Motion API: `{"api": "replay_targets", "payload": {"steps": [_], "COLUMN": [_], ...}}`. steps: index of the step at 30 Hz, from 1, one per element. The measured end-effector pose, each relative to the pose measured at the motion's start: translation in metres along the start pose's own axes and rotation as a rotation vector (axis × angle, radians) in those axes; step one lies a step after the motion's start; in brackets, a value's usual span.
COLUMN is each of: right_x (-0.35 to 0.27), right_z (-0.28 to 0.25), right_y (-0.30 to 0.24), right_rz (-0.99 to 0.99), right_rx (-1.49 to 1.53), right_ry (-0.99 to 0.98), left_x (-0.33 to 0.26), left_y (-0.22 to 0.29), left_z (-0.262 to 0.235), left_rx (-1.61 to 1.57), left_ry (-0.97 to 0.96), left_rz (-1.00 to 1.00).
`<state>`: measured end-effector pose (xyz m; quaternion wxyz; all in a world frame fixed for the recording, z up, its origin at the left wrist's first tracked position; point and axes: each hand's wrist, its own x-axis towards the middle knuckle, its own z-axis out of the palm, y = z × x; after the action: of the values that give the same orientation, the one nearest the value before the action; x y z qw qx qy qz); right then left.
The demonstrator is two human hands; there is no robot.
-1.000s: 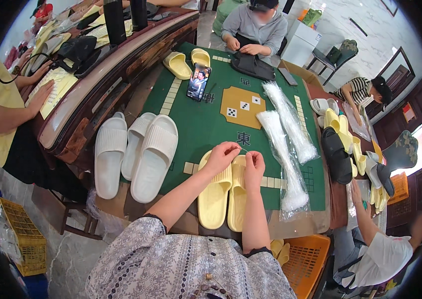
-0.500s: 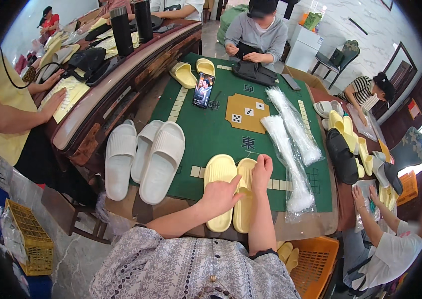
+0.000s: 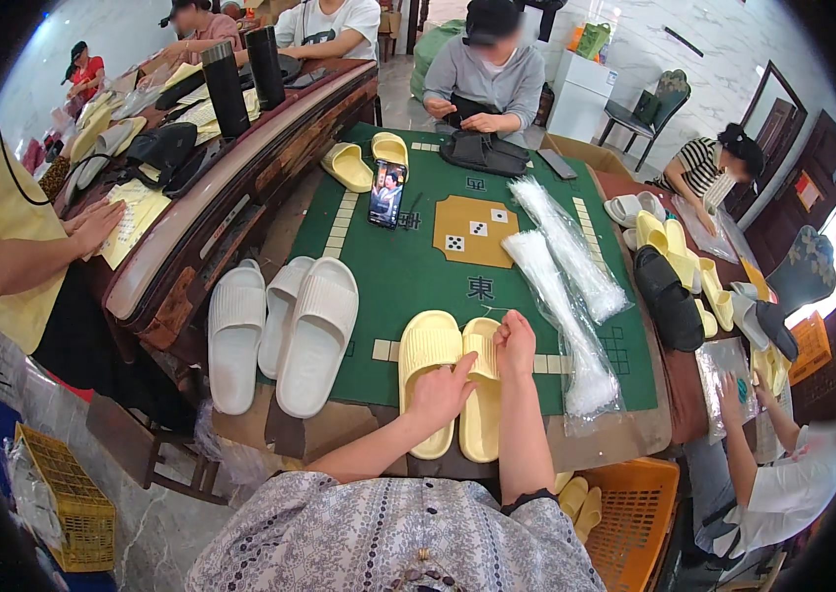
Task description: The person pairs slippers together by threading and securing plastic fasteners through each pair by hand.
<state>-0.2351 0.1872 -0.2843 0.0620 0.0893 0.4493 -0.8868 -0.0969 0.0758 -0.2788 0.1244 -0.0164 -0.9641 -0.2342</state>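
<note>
Side by side at the table's front edge lie two pale yellow slippers, the left slipper point(image 3: 430, 335) and the right slipper point(image 3: 480, 419), toes pointing away from me. My left hand point(image 3: 441, 393) reaches over the left slipper, its index finger on the inner edge of the right slipper's strap; the other fingers are curled and partly hidden at the straps. Above the right slipper's strap, my right hand point(image 3: 515, 345) is closed in a pinch. A thin pale strand point(image 3: 488, 310) shows beside its fingertips. Clear bags of white thin strips point(image 3: 558, 311) lie to the right.
Several large white slippers point(image 3: 317, 335) stand at the left. A lit phone point(image 3: 386, 192) leans against another yellow pair point(image 3: 347, 166). Across the green table mat point(image 3: 388, 266), a person point(image 3: 489, 74) handles a black bag-like item point(image 3: 482, 151). An orange crate point(image 3: 633, 508) stands below right.
The view has shifted slightly, so the table sits a little lower and further left. Both hands stay at the yellow slippers, my right hand slightly nearer the strap.
</note>
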Motion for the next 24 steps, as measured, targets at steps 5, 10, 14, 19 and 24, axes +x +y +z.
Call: {"api": "replay_targets", "payload": {"steps": [5,10,14,19,24], "right_x": [-0.014,-0.015,-0.003,-0.006,-0.01], "right_z": [-0.014,-0.038,-0.037,-0.043,-0.035], "right_y": [-0.015,-0.004,0.01,0.014,0.013], "right_rz": [0.091,-0.122,-0.173,-0.228,-0.228], "right_rx": [-0.057,-0.411,-0.359,-0.505,-0.533], "right_ry": [-0.151,-0.039,-0.085,-0.034,-0.037], "left_x": [0.003,-0.011,-0.027,-0.04,-0.042], "left_y": [-0.02,-0.03,-0.028,-0.054,-0.109], "left_z": [-0.018,-0.037,-0.092,-0.145,-0.174], "left_rx": [-0.12,-0.141,-0.162,-0.057,0.084], "left_ry": [0.1,0.221,0.385,0.605,0.793], "left_rz": [0.081,0.191,0.17,-0.061,-0.281]}}
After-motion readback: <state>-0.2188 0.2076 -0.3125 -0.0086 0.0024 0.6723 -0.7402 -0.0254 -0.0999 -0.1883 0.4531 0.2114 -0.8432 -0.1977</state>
